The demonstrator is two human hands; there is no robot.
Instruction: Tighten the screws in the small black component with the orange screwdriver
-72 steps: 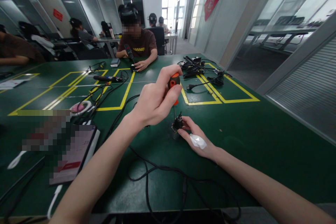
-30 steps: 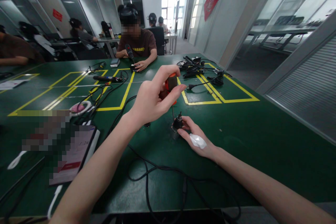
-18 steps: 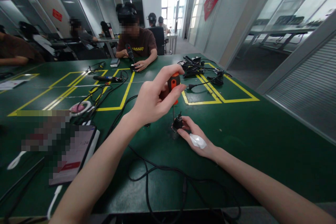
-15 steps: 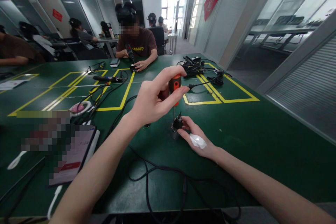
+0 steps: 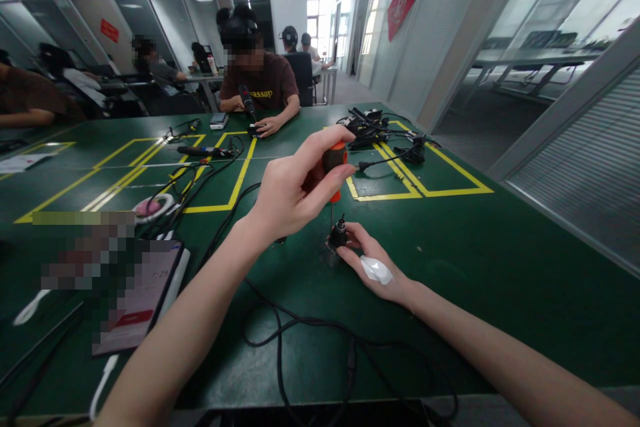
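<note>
My left hand (image 5: 305, 180) is closed around the black and orange handle of a screwdriver (image 5: 336, 159). Its thin shaft points straight down, and the tip meets the base of a small black cone-shaped part (image 5: 339, 233) with a thin pin on top. That part stands upright on the green table (image 5: 475, 280). From the right, my right hand (image 5: 367, 253) grips the part between thumb and fingers. A white patch sits on the back of this hand near the thumb. Exactly where the screwdriver tip seats is too small to make out.
Black cables (image 5: 300, 320) loop across the near table. At left lie a phone-like device (image 5: 145, 300) and a white roll (image 5: 155, 207). A corded tool (image 5: 205, 151) lies farther back. Behind my hands is a heap of black cables and adapters (image 5: 367, 127). Across the table a co-worker (image 5: 265, 87) works.
The screwdriver handle has turned a little in my left hand, its orange marking shifting to the right. My right hand and the cone-shaped part stay in nearly the same place.
</note>
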